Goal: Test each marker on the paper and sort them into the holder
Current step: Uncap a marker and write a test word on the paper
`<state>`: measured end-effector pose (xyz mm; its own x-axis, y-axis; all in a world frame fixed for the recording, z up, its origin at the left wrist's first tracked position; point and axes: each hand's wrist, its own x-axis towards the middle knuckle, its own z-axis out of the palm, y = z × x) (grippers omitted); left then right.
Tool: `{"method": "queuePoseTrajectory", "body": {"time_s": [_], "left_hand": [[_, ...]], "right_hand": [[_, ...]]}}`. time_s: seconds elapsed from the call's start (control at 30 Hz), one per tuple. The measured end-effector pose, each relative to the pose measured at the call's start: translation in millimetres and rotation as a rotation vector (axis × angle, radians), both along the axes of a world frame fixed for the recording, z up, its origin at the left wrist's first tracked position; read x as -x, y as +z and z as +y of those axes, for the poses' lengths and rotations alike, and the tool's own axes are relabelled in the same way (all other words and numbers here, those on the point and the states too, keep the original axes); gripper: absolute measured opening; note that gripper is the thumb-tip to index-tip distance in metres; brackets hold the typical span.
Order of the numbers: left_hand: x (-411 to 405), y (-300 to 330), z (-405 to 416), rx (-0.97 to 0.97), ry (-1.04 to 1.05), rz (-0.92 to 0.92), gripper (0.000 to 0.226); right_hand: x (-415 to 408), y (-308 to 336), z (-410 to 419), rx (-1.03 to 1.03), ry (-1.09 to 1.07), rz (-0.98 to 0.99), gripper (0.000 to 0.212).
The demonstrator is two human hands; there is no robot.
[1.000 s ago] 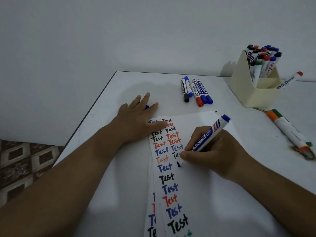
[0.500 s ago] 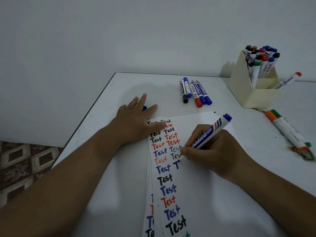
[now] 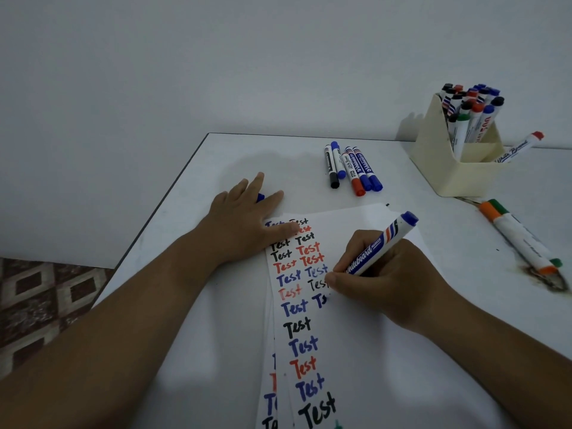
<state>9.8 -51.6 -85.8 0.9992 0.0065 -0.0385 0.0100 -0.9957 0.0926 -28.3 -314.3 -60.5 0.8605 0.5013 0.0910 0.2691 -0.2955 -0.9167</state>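
Note:
My right hand [image 3: 380, 274] grips a blue whiteboard marker [image 3: 382, 243], tip down on the white paper [image 3: 349, 351], beside a half-written blue word. The paper carries columns of "Test" in black, red and blue. My left hand [image 3: 247, 218] lies flat with straight fingers on the paper's top left corner, and a blue cap [image 3: 260, 197] peeks out from under it. Several capped markers [image 3: 353, 168] lie in a row beyond the paper. A cream holder [image 3: 445, 171] at the back right is full of markers.
An orange marker and a green marker [image 3: 520, 239] lie at the right beside a dark stain [image 3: 548, 277]. A red-capped marker [image 3: 520, 147] leans behind the holder. The table's left edge [image 3: 161, 205] drops to a patterned floor. A wall stands close behind.
My right hand has moved the marker across the paper, adding blue letters of a new word. The left hand has stayed on the paper.

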Motion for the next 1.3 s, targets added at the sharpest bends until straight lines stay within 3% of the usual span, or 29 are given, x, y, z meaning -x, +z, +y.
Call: {"method": "queuePoseTrajectory", "body": {"time_s": [0.83, 1.3], "left_hand": [[2.2, 1.9, 0.0, 0.023, 0.000, 0.000, 0.096], [4.8, 3.9, -1.2, 0.052, 0.009, -0.027, 0.097]], "right_hand": [[-1.8, -1.0, -1.3, 0.048, -0.120, -0.053, 0.015], [-2.1, 1.8, -0.9, 0.060, -0.073, -0.030, 0.018]]}}
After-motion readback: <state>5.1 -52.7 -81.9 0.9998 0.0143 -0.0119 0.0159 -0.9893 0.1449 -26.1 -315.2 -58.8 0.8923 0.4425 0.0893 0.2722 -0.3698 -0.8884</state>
